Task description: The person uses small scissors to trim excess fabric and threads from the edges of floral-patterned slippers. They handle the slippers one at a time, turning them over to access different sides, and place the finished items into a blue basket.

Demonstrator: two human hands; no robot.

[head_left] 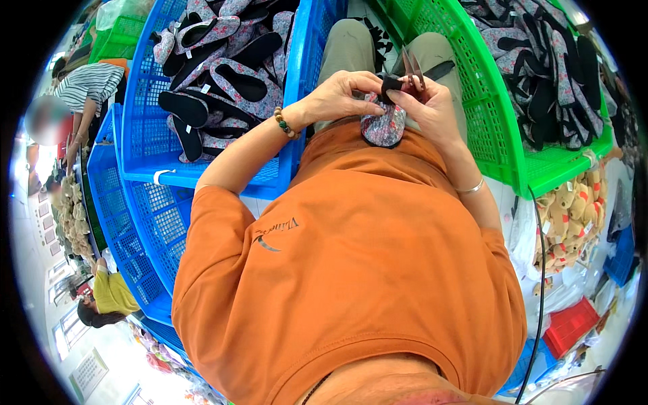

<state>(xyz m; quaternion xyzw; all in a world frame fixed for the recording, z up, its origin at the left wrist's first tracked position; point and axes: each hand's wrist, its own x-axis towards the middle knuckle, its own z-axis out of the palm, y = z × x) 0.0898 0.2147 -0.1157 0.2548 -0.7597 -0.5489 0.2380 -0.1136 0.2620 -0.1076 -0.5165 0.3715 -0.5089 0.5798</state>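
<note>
In my lap is a floral slipper [383,127] with black lining and a dark edge, held by both hands just above my orange shirt. My left hand [343,96], with a beaded bracelet at the wrist, pinches the slipper's left side near its black opening. My right hand [432,108] grips the black fabric from the other side. Metal scissors [412,65] rest in the right hand's fingers, blades pointing away from me. The fingers hide part of the scissors and the slipper's far end.
At my left stands a blue crate [202,177] heaped with floral slippers; more blue crates [111,196] stand beyond it. A green crate [499,128] of slippers is at my right. Plush toys [570,219] and a red crate [570,327] lie farther right. Other people [88,84] are at far left.
</note>
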